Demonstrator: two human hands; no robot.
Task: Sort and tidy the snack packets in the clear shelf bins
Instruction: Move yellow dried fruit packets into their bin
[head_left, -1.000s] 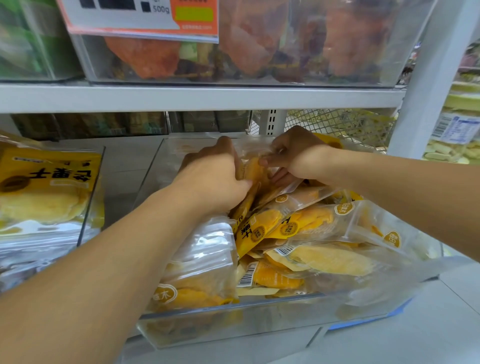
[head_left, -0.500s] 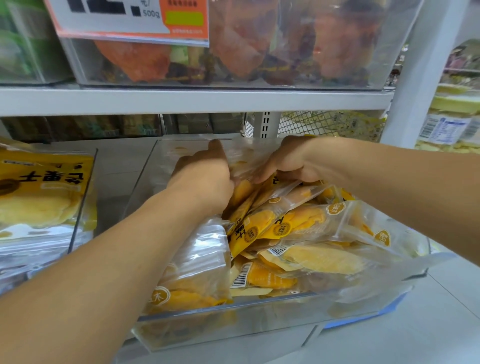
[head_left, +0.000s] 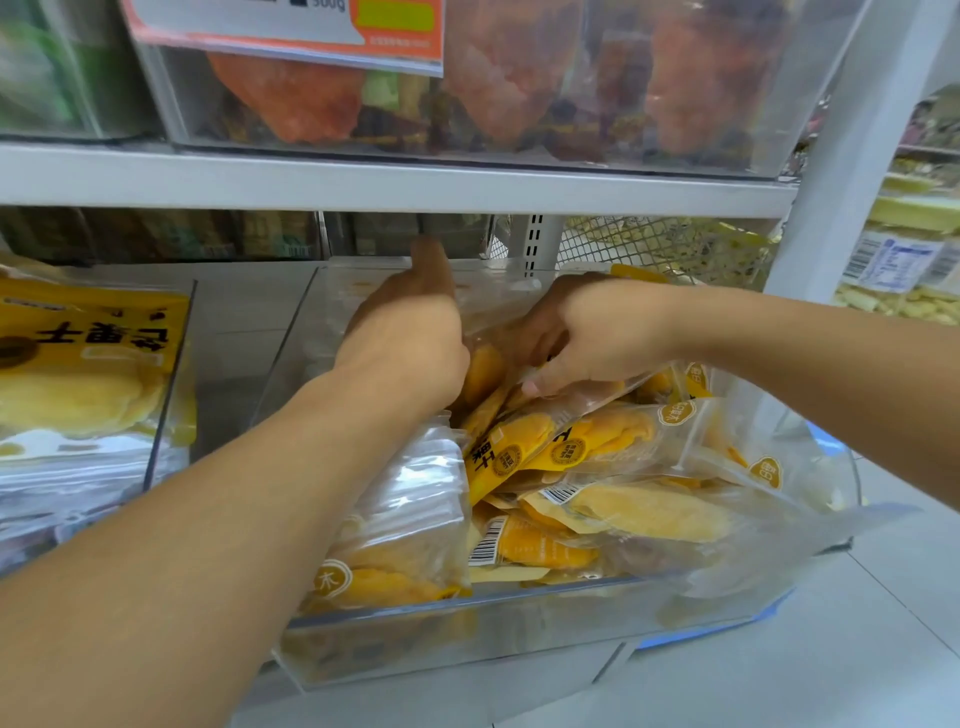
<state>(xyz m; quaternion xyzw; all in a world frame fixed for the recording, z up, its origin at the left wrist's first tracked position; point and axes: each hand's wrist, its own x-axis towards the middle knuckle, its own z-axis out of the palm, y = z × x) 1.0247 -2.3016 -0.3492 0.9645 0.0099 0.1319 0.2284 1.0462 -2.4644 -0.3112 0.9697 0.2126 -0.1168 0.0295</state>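
Here, yellow mango packets (head_left: 587, 441), jumbled, clear-fronted

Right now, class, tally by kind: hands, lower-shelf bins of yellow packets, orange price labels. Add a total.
Hands: 2, left hand and right hand
Bins: 2, middle bin and left bin
Labels: 1, label
Total: 5

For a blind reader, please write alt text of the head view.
Both hands, left hand and right hand, grip yellow dried-mango packets at the back of a clear bin on a shop shelf. Another bin of yellow packets stands to the left.
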